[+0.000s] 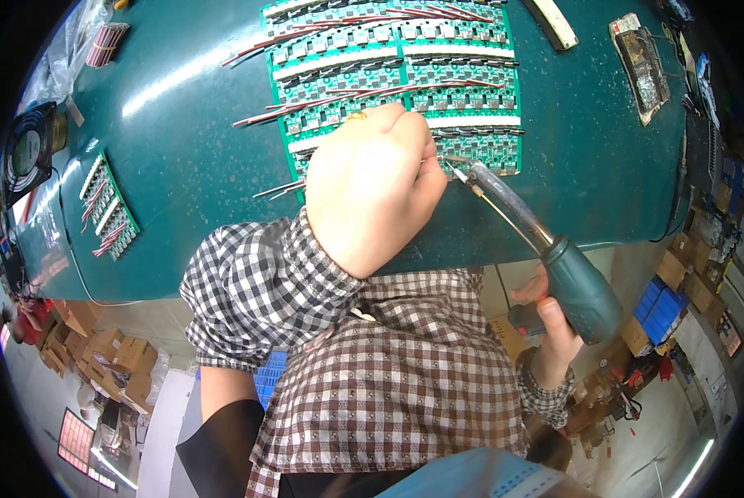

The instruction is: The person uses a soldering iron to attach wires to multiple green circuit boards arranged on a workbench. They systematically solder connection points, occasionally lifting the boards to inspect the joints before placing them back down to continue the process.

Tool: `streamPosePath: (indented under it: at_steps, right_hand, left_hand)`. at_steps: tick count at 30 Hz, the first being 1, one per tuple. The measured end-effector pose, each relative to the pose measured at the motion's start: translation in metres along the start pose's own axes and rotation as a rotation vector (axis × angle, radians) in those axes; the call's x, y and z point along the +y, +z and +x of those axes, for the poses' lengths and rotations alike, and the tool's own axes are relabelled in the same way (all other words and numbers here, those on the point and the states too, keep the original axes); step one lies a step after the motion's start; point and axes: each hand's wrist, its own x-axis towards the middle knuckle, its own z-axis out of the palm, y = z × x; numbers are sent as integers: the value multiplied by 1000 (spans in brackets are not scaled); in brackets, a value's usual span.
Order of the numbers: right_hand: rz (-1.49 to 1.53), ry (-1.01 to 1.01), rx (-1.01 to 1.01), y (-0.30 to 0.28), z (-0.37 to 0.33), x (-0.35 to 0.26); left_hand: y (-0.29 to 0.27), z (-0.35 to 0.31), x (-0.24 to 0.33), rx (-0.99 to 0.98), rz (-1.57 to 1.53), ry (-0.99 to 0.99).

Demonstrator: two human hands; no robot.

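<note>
My left hand (378,183) is closed in a pinch over the lower part of a green circuit board panel (463,101). A thin reddish wire (453,158) shows at its fingertips; the rest is hidden by the hand. My right hand (557,328) grips the green handle of a gun-shaped soldering iron (583,286), with a thin brass-coloured tube beside its barrel. The iron's tip points at the board right beside my left fingertips. Rows of white connectors, black parts and red and black wires (305,104) cross the panel. Some wire ends stick out past its left edge.
A smaller board piece with wires (109,206) lies left on the green table (189,166). A wire bundle (106,44) and a black fan (31,153) are at the far left. A soldering stand-like block (640,70) and a white-topped bar (552,23) lie right. Cardboard boxes (123,353) stand below.
</note>
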Motion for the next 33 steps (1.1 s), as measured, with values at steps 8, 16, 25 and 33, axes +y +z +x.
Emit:
streamPosePath:
  at_steps: [8,16,25,33]
  right_hand:
    - [46,-19,-13,4,3,-3]
    - [34,15,4,7,1,-5]
    - [23,33,34,7,-3,-4]
    - [66,16,127,12,-6,-4]
  left_hand:
    - [-1,0,2,1,-23,1]
    - [0,-1,0,16,-16,10]
    - [0,-1,1,12,-7,-13]
    - [2,0,1,13,3,8]
